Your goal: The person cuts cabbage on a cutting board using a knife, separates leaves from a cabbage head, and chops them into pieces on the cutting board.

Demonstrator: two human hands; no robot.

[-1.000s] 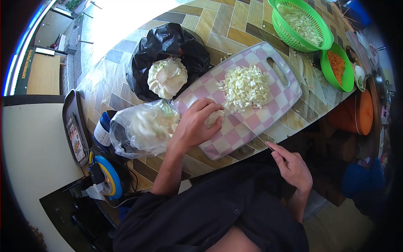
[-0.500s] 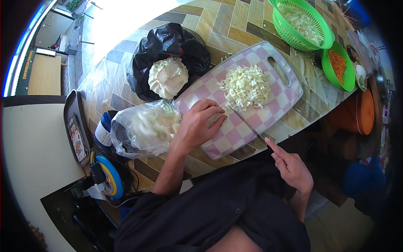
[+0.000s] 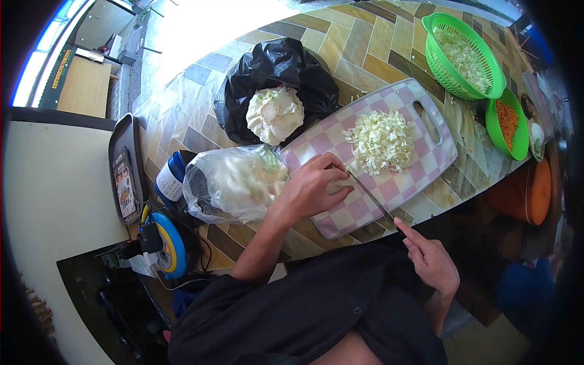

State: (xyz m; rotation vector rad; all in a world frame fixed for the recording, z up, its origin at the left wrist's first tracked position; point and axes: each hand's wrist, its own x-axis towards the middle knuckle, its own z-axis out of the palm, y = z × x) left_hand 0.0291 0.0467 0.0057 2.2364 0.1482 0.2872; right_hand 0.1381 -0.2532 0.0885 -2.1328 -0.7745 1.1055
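My left hand (image 3: 314, 188) is closed over a pale cabbage piece (image 3: 342, 184) on the pink-and-white checkered cutting board (image 3: 340, 222); the fingers hide much of the piece. In my right hand (image 3: 433, 263) is the dark handle of a kitchen knife (image 3: 376, 201). Its blade slants up to the left, with the tip end beside my left fingertips. Just beyond the blade lies a heap of chopped cabbage (image 3: 381, 141). A trimmed cabbage head (image 3: 275, 115) rests on a black plastic bag (image 3: 274, 63) behind the board.
Left of the board lies a clear plastic bag (image 3: 234, 184) with cabbage inside. A green colander (image 3: 435, 58) of shredded cabbage and a green bowl (image 3: 500, 135) of shredded orange food stand at the far right. A dark tray (image 3: 126, 131) sits at the left.
The camera view has shifted, so the board and the things around it appear farther right and lower. My left hand stays on the cabbage piece, and the knife remains beside its fingers.
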